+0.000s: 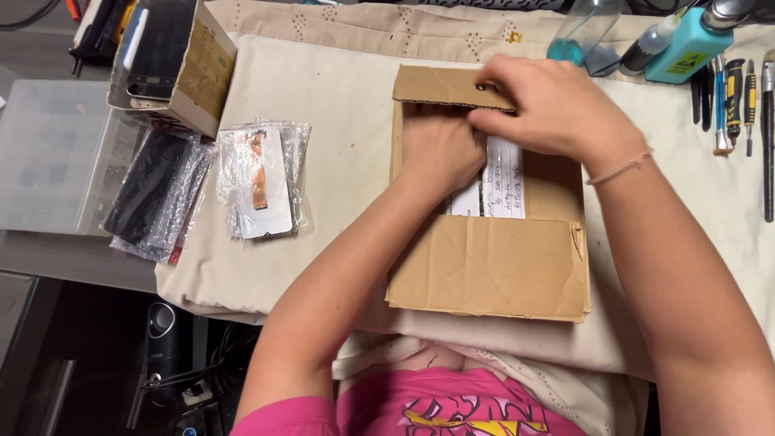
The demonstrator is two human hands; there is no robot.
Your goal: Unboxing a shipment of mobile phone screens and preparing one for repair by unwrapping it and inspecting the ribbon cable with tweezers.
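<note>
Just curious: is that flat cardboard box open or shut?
Partly open. The cardboard box has its far flap lifted; both hands, left hand and right hand, are at the gap, with a paper label showing.

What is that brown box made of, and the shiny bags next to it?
The brown box looks like corrugated cardboard: matte, with a wavy layer showing along its flap edge. Both hands, left hand and right hand, press on it. The shiny bags seem to be clear plastic bubble wrap, glossy and crinkled.
</note>
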